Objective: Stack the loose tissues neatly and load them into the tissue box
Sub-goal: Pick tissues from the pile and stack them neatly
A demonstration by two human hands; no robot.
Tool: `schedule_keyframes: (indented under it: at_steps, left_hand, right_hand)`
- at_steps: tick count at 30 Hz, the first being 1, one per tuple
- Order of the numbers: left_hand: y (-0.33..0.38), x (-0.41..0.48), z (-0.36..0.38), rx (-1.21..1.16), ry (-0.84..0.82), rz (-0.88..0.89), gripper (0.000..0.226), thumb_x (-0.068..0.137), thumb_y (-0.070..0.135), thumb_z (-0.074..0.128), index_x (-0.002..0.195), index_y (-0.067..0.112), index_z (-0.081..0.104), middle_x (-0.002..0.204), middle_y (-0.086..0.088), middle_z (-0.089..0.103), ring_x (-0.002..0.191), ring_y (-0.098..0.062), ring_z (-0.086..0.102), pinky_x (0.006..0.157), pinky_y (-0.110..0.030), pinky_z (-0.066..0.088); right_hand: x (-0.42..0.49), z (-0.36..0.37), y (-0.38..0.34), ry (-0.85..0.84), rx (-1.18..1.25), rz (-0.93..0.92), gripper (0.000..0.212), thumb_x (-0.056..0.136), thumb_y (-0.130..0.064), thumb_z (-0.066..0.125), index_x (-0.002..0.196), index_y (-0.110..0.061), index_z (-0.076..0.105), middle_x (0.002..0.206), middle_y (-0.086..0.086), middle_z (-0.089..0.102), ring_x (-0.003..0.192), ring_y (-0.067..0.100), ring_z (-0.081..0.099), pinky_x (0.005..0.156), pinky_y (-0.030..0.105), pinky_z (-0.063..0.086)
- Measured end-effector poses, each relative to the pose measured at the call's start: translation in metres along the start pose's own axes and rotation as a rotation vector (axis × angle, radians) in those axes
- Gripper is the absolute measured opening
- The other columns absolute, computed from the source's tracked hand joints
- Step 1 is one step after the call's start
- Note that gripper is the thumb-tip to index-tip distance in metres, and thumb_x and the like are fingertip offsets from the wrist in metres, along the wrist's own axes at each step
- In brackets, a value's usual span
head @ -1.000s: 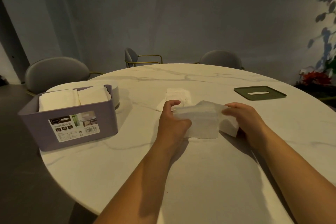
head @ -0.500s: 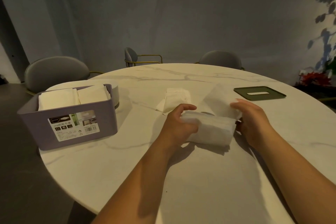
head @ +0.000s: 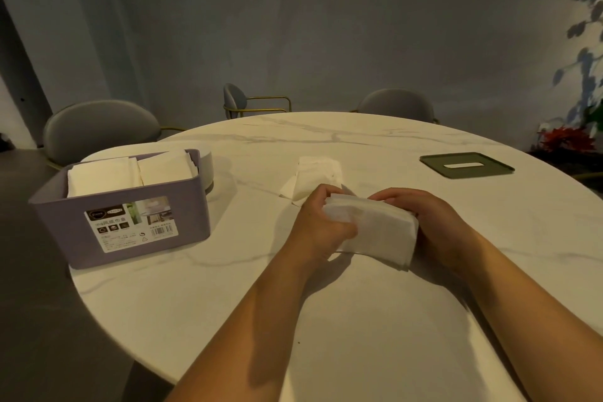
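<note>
A folded white tissue (head: 378, 232) is held just above the marble table (head: 326, 320). My left hand (head: 321, 225) grips its left end with fingers curled over the top edge. My right hand (head: 430, 222) holds its right end from behind, thumb side hidden by the tissue. Behind my hands a small pile of loose tissues (head: 315, 179) lies on the table. The purple tissue box (head: 124, 222) stands at the left, open on top, with two stacks of white tissues (head: 130, 171) inside. Its dark green lid (head: 466, 165) lies flat at the far right.
A round white object (head: 208, 166) sits right behind the box. Grey chairs (head: 101, 127) stand around the table's far side. Red flowers (head: 567, 139) and a plant are by the wall at the right. The table edge curves close on the left.
The tissue's raised flap has been folded down, so the tissue is now a compact folded piece. Both hands have closed in on its ends and shifted slightly toward me.
</note>
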State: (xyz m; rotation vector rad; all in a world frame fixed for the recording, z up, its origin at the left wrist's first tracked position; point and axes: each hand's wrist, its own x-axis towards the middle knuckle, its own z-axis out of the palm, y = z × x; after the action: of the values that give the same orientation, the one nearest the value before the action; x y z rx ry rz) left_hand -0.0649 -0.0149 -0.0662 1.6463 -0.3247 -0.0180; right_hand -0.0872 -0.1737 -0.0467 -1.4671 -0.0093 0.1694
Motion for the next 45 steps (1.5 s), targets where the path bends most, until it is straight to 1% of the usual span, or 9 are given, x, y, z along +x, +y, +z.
schedule_keyframes:
  at_steps: [5, 9, 16, 20, 23, 25, 30, 38, 45]
  left_hand:
    - [0.002, 0.001, 0.001, 0.041, 0.025, -0.015, 0.074, 0.074, -0.008, 0.07, 0.125, 0.035, 0.036, 0.12, 0.006, 0.042, 0.112, -0.018, 0.045, 0.087, -0.028, 0.049]
    - [0.004, 0.001, 0.0, 0.028, 0.013, -0.037, 0.082, 0.076, -0.008, 0.068, 0.137, 0.033, 0.031, 0.126, -0.001, 0.044, 0.114, -0.023, 0.047, 0.089, -0.031, 0.049]
    - [0.004, -0.002, 0.001, 0.047, 0.033, -0.05, 0.069, 0.08, -0.005, 0.062, 0.134, 0.034, 0.039, 0.125, -0.003, 0.046, 0.109, -0.023, 0.05, 0.089, -0.03, 0.051]
    - [0.007, -0.004, 0.003, -0.04, 0.113, -0.011, 0.058, 0.083, -0.01, 0.055, 0.127, 0.025, 0.044, 0.103, 0.006, 0.048, 0.085, -0.009, 0.05, 0.056, -0.005, 0.047]
    - [0.008, -0.004, 0.002, -0.127, 0.144, -0.023, 0.054, 0.082, -0.016, 0.049, 0.122, 0.02, 0.045, 0.093, 0.008, 0.044, 0.078, -0.008, 0.045, 0.046, -0.003, 0.042]
    - [0.009, -0.004, 0.002, -0.113, 0.157, -0.033, 0.053, 0.082, -0.016, 0.05, 0.12, 0.02, 0.047, 0.095, 0.006, 0.046, 0.08, -0.009, 0.046, 0.048, -0.006, 0.045]
    - [0.008, -0.002, 0.001, 0.061, 0.159, -0.01, 0.064, 0.081, -0.008, 0.06, 0.13, 0.027, 0.04, 0.118, 0.001, 0.042, 0.105, -0.017, 0.045, 0.091, -0.035, 0.053]
    - [0.005, 0.0, 0.002, 0.016, 0.218, -0.005, 0.064, 0.081, -0.01, 0.059, 0.128, 0.029, 0.039, 0.11, 0.001, 0.042, 0.093, -0.015, 0.047, 0.06, -0.01, 0.049]
    - [0.006, 0.003, -0.004, 0.05, 0.167, -0.048, 0.054, 0.08, 0.0, 0.066, 0.12, 0.03, 0.045, 0.102, 0.003, 0.05, 0.093, -0.018, 0.051, 0.074, -0.027, 0.05]
  right_hand:
    - [0.002, 0.0, 0.001, 0.02, -0.013, -0.025, 0.018, 0.084, -0.014, 0.056, 0.094, -0.013, 0.072, 0.098, 0.012, 0.069, 0.084, 0.026, 0.067, 0.072, 0.04, 0.056]
    - [0.004, -0.001, 0.004, 0.013, 0.023, 0.012, 0.02, 0.082, -0.016, 0.059, 0.098, -0.015, 0.071, 0.101, 0.012, 0.068, 0.094, 0.031, 0.065, 0.082, 0.047, 0.054]
    - [0.006, -0.005, 0.005, -0.028, 0.122, 0.042, 0.043, 0.069, -0.046, 0.065, 0.108, -0.027, 0.066, 0.11, 0.01, 0.064, 0.103, 0.032, 0.062, 0.077, 0.045, 0.056]
    - [0.013, -0.01, 0.007, 0.012, 0.01, -0.054, 0.03, 0.086, -0.042, 0.059, 0.112, -0.028, 0.063, 0.115, 0.004, 0.063, 0.106, 0.027, 0.061, 0.074, 0.033, 0.058]
    - [0.019, -0.01, 0.008, 0.019, -0.31, -0.184, 0.02, 0.091, -0.023, 0.059, 0.109, -0.032, 0.056, 0.115, -0.001, 0.057, 0.105, 0.022, 0.057, 0.075, 0.023, 0.056]
    - [0.023, -0.008, 0.011, 0.007, -0.398, -0.244, 0.03, 0.086, -0.01, 0.064, 0.107, -0.03, 0.055, 0.109, -0.003, 0.059, 0.101, 0.021, 0.057, 0.071, 0.02, 0.056]
    - [0.025, -0.006, 0.015, 0.029, -0.513, -0.31, 0.042, 0.079, -0.005, 0.071, 0.107, -0.031, 0.053, 0.105, -0.007, 0.058, 0.095, 0.018, 0.057, 0.066, 0.017, 0.055]
    - [0.026, -0.006, 0.018, 0.099, -0.484, -0.322, 0.049, 0.08, -0.002, 0.069, 0.116, -0.029, 0.05, 0.105, -0.007, 0.057, 0.091, 0.015, 0.058, 0.06, 0.015, 0.053]
    - [0.017, -0.001, 0.008, 0.192, -0.218, -0.443, 0.042, 0.084, -0.013, 0.069, 0.119, -0.03, 0.052, 0.112, -0.009, 0.058, 0.1, 0.018, 0.061, 0.077, 0.026, 0.058]
